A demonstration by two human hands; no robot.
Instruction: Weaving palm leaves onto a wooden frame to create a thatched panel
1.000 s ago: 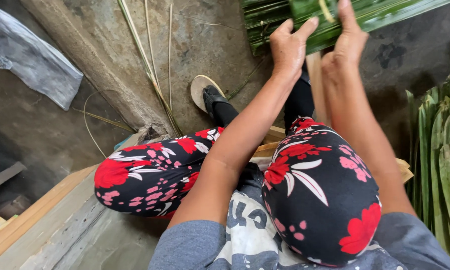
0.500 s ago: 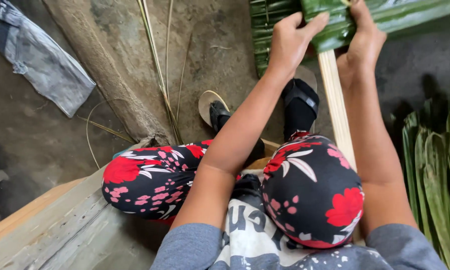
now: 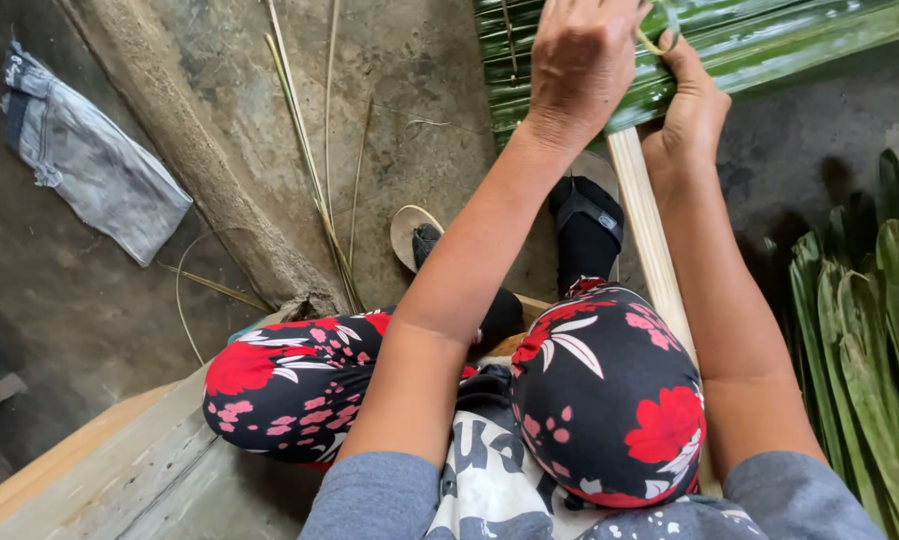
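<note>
A row of folded green palm leaves [image 3: 769, 40] runs along a pale wooden stick [image 3: 649, 240] that slants up from beside my right knee. My left hand [image 3: 584, 65] lies palm down on the leaves, fingers pressing them flat. My right hand [image 3: 691, 105] grips the leaves' lower edge at the stick, and a thin pale strip [image 3: 659, 35] loops out by its thumb. I sit with my knees up in black trousers with red flowers, my feet in black sandals [image 3: 589, 215] below the leaves.
A stack of loose green leaves [image 3: 869, 340] lies at my right. A grey cloth [image 3: 89, 165] lies on the dirt floor at left. Thin leaf ribs [image 3: 319, 180] and a raised concrete ridge [image 3: 199, 180] cross the floor. A wooden board [image 3: 79, 460] is at lower left.
The view has tipped down and closed in on my hands. My left hand has flattened onto the leaves, and my right hand has shifted lower to the stick's edge.
</note>
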